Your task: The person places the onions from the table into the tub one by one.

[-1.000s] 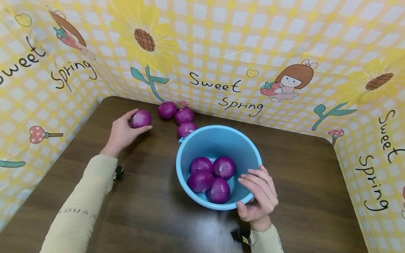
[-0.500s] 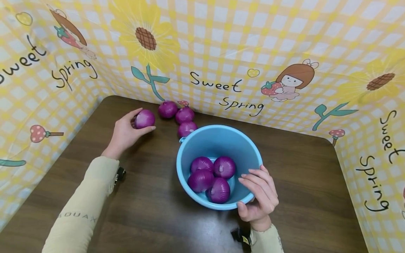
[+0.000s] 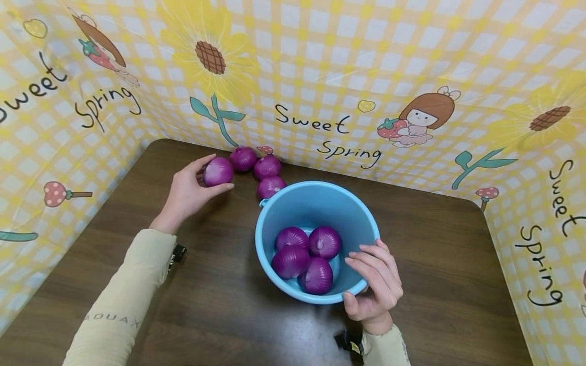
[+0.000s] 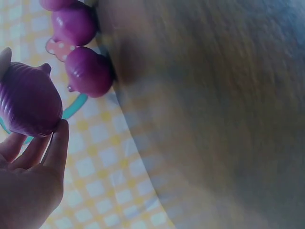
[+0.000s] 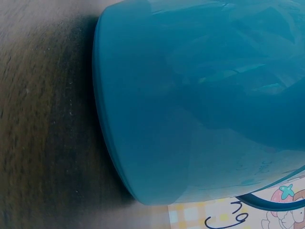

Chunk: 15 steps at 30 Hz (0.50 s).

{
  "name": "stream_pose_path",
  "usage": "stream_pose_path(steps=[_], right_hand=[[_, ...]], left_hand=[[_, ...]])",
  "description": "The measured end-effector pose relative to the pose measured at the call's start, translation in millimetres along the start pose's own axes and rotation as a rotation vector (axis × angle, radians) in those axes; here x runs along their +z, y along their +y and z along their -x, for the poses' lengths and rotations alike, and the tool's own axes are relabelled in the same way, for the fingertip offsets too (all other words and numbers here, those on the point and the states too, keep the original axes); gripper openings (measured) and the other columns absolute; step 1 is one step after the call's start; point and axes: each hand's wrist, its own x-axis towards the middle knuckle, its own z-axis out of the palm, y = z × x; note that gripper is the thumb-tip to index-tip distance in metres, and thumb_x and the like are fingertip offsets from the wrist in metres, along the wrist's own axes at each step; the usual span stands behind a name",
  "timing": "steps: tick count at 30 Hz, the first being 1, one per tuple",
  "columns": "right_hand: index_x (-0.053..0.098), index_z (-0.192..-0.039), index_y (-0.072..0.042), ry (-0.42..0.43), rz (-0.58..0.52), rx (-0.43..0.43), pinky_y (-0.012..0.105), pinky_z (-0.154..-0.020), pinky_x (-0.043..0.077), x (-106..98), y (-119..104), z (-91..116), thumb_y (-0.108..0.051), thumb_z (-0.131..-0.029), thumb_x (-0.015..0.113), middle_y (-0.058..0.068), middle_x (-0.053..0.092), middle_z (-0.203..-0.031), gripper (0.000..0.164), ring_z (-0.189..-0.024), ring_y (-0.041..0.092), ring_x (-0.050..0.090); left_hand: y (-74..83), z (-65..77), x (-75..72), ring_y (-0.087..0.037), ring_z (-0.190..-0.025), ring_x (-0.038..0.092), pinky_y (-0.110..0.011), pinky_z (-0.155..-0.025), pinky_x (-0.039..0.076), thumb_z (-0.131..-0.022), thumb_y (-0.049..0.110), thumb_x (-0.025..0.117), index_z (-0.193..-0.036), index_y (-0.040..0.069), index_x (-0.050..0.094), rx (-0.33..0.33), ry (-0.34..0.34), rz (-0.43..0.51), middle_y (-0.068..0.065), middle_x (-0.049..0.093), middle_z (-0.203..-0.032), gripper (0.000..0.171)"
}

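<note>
My left hand [image 3: 186, 190] holds a red onion [image 3: 218, 172] between thumb and fingers; in the left wrist view the onion [image 4: 31, 100] sits against the fingertips. Just beyond it, three more red onions lie in a row at the back of the table, the nearest to my hand being a round purple onion [image 3: 243, 158]. My right hand [image 3: 377, 279] grips the near right rim of a light blue bucket [image 3: 316, 185], fingers over the edge. Several red onions [image 3: 324, 242] lie on the bucket's floor. Only the bucket's outer wall [image 5: 190, 105] fills the right wrist view.
The brown wooden table [image 3: 439, 284] is enclosed at the back and sides by a yellow checked cloth [image 3: 329, 61] with printed flowers and lettering. The bucket's handle joint [image 3: 264, 203] is near the closest loose onion [image 3: 271, 187].
My left hand has moved to the right with its onion, closer to the onions at the back. The right hand and the bucket have stayed in place.
</note>
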Motion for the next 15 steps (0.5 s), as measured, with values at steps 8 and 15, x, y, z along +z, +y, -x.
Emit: stream_pose_path(steps=[8, 15], right_hand=[[0.072, -0.069, 0.005, -0.011, 0.002, 0.007, 0.049, -0.092, 0.053, -2, 0, 1, -0.045, -0.09, 0.067, 0.018, 0.068, -0.067, 0.055, -0.068, 0.039, 0.062], [0.072, -0.069, 0.005, -0.026, 0.009, 0.022, 0.049, -0.092, 0.053, -3, 0, 3, -0.046, -0.09, 0.066, 0.018, 0.068, -0.068, 0.055, -0.069, 0.038, 0.062]], left_hand=[[9.2, 2.9, 3.3, -0.033, -0.111, 0.063, -0.052, -0.096, 0.051, -0.077, 0.038, 0.091, -0.143, 0.008, 0.057, 0.04, 0.009, 0.014, -0.015, 0.061, -0.136, 0.081], [14.3, 6.2, 4.7, -0.032, -0.111, 0.064, -0.051, -0.096, 0.051, -0.077, 0.038, 0.092, -0.144, 0.011, 0.057, 0.049, 0.002, 0.028, -0.013, 0.062, -0.134, 0.08]])
